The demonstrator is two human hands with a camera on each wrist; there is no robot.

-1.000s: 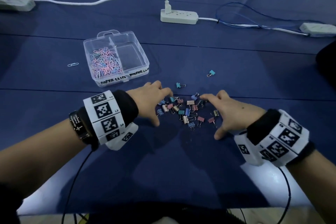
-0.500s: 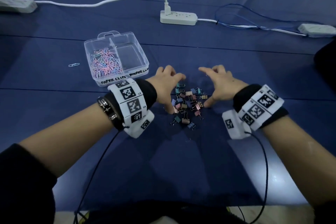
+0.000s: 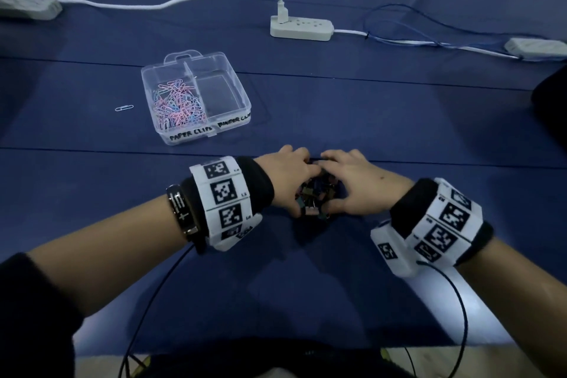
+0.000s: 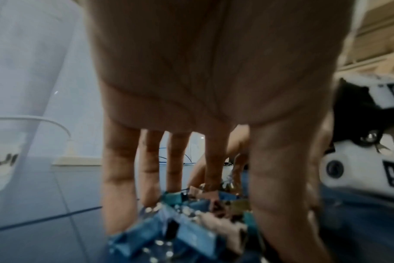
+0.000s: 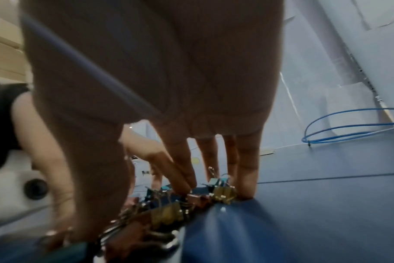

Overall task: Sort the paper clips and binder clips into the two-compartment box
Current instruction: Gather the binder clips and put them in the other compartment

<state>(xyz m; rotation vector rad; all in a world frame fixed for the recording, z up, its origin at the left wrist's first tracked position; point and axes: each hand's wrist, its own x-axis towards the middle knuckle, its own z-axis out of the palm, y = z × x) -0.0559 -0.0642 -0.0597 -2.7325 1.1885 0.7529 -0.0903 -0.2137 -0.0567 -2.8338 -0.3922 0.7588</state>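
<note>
Cupped together on the blue table (image 3: 306,301), left hand (image 3: 287,176) and right hand (image 3: 357,184), fingers curved round a heap of binder clips (image 3: 316,196) gathered between them, with the two-compartment box (image 3: 196,95) farther off to the left, paper clips (image 3: 178,107) filling its left compartment.

Dim bluish light, soft shadows, blurred wrist views, wide-angle bending at edges.
</note>
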